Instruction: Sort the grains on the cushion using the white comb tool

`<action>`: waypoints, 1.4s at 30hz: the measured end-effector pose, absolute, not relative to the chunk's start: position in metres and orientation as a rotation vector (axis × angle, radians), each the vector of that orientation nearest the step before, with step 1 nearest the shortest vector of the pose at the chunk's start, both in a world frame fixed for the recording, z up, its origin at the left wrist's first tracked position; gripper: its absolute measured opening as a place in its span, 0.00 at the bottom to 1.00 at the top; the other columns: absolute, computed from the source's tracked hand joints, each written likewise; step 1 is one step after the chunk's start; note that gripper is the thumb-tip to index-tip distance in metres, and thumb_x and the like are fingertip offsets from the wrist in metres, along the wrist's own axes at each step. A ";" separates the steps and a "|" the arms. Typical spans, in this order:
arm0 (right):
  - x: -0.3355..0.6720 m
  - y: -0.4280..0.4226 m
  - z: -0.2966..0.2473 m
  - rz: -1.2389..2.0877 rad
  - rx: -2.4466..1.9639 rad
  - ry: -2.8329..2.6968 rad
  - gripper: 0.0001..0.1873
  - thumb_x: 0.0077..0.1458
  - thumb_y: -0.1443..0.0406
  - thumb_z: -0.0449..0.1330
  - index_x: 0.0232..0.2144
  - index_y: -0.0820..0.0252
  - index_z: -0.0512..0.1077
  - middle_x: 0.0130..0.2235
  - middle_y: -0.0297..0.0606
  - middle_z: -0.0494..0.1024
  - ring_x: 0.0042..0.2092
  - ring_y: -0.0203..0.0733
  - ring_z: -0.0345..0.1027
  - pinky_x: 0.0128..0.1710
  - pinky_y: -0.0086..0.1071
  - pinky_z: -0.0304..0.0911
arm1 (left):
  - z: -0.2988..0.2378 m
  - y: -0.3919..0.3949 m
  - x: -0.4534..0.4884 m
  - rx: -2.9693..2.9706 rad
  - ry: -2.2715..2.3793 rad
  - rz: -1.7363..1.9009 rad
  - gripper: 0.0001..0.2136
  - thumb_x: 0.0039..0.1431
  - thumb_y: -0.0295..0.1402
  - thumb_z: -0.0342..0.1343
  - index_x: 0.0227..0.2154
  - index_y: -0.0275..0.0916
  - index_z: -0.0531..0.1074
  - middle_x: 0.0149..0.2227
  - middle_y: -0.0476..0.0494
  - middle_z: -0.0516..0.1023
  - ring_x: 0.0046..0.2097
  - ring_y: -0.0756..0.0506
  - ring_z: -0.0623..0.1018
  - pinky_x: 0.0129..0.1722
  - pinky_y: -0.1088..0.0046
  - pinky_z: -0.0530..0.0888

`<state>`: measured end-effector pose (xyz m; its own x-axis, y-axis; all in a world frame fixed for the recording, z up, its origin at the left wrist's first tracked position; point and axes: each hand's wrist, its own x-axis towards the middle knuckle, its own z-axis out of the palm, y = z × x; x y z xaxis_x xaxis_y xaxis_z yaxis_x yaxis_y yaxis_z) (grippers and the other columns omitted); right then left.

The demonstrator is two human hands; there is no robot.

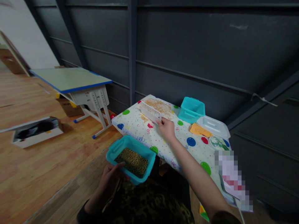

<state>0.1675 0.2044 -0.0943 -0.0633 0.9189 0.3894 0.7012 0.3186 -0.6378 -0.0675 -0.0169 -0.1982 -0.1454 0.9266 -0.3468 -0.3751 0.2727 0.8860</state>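
My left hand [114,174] is closed on the near side of a teal plastic container [112,152], with the thumb over its rim. Inside lie many small round yellowish-green beans [134,160]. The container is held up in front of the table's near edge. My right hand [167,127] grips one end of a white slotted plastic piece [150,112] that stands on edge on the tabletop. Just behind and around this piece, pale tan grains [161,105] are spread in a loose layer. The tablecloth [168,146] is white with coloured balloons.
At the table's far right sit a second teal container [191,109], a clear lid [215,126], an orange cloth [200,130] and a green-and-white item [219,142]. A blurred-out object [233,180] lies nearer. A dark wall backs the table; a desk [70,77] stands left.
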 end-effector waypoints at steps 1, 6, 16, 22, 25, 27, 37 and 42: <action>0.167 0.205 -0.095 0.372 -1.441 -1.831 0.19 0.61 0.60 0.61 0.19 0.53 0.62 0.21 0.30 0.66 0.27 0.40 0.57 0.33 0.34 0.48 | -0.199 -0.016 -0.068 0.610 1.221 1.252 0.23 0.55 0.49 0.72 0.12 0.40 0.81 0.14 0.39 0.80 0.15 0.48 0.74 0.18 0.73 0.70; 0.165 0.206 -0.099 0.421 -1.399 -1.842 0.18 0.62 0.60 0.61 0.21 0.53 0.64 0.22 0.31 0.68 0.28 0.40 0.59 0.33 0.35 0.49 | -0.202 -0.015 -0.066 0.652 1.210 1.292 0.24 0.56 0.49 0.71 0.11 0.39 0.81 0.14 0.38 0.79 0.16 0.47 0.74 0.18 0.73 0.70; 0.163 0.207 -0.106 0.437 -1.339 -1.869 0.17 0.62 0.60 0.63 0.21 0.55 0.70 0.23 0.33 0.72 0.29 0.42 0.64 0.33 0.35 0.52 | -0.212 -0.012 -0.065 0.567 1.261 1.321 0.24 0.49 0.52 0.72 0.11 0.39 0.79 0.12 0.41 0.77 0.14 0.47 0.73 0.17 0.73 0.68; 0.161 0.205 -0.110 0.502 -1.267 -1.858 0.17 0.62 0.59 0.63 0.22 0.55 0.72 0.23 0.32 0.73 0.28 0.41 0.64 0.32 0.34 0.54 | -0.221 -0.009 -0.066 0.605 1.278 1.327 0.24 0.48 0.53 0.72 0.10 0.40 0.78 0.12 0.40 0.77 0.14 0.46 0.75 0.17 0.72 0.69; 0.159 0.204 -0.111 0.537 -1.246 -1.852 0.17 0.62 0.58 0.63 0.22 0.55 0.72 0.23 0.32 0.73 0.28 0.41 0.64 0.32 0.34 0.54 | -0.218 -0.010 -0.066 0.616 1.263 1.323 0.24 0.49 0.52 0.72 0.10 0.41 0.78 0.12 0.41 0.76 0.14 0.46 0.74 0.16 0.71 0.68; 0.159 0.203 -0.111 0.547 -1.236 -1.839 0.17 0.62 0.58 0.63 0.22 0.55 0.72 0.23 0.32 0.73 0.28 0.41 0.64 0.31 0.34 0.54 | -0.216 -0.011 -0.065 0.601 1.252 1.331 0.24 0.49 0.53 0.72 0.10 0.40 0.79 0.12 0.41 0.76 0.14 0.45 0.75 0.16 0.71 0.68; 0.160 0.203 -0.114 0.553 -1.216 -1.828 0.17 0.61 0.56 0.62 0.22 0.54 0.70 0.23 0.31 0.70 0.28 0.40 0.62 0.32 0.35 0.53 | -0.219 -0.010 -0.065 0.604 1.249 1.345 0.23 0.50 0.52 0.72 0.11 0.42 0.77 0.13 0.41 0.78 0.15 0.46 0.75 0.16 0.71 0.69; 0.159 0.203 -0.114 0.580 -1.233 -1.853 0.17 0.60 0.57 0.62 0.22 0.54 0.69 0.23 0.31 0.69 0.28 0.41 0.63 0.32 0.34 0.53 | -0.218 -0.009 -0.066 0.620 1.231 1.355 0.23 0.49 0.52 0.73 0.12 0.42 0.78 0.12 0.42 0.77 0.15 0.44 0.77 0.16 0.71 0.70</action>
<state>0.1590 0.2025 -0.1144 -0.1876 0.9077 0.3755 0.5316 0.4152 -0.7383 -0.0658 -0.0094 -0.2184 -0.2155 0.9321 -0.2910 -0.3789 0.1949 0.9047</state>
